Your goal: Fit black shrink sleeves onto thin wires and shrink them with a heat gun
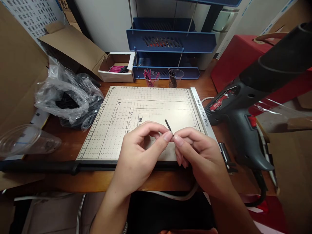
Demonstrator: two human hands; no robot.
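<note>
My left hand [140,148] and my right hand [198,149] meet above the near part of a paper cutter board [146,107]. Both pinch a short thin black piece [168,125], perhaps a tube or wire, which sticks up from between the fingertips. Thumb and forefinger of each hand are pressed together on its lower end. The other fingers curl underneath.
A black heat gun [243,107] rests at the right of the cutter. Two clear cups [151,78] with pink and black pieces stand behind the board, beside a small white box [118,66]. Crumpled plastic bags [68,94] lie left. A blue tray rack [170,40] stands at the back.
</note>
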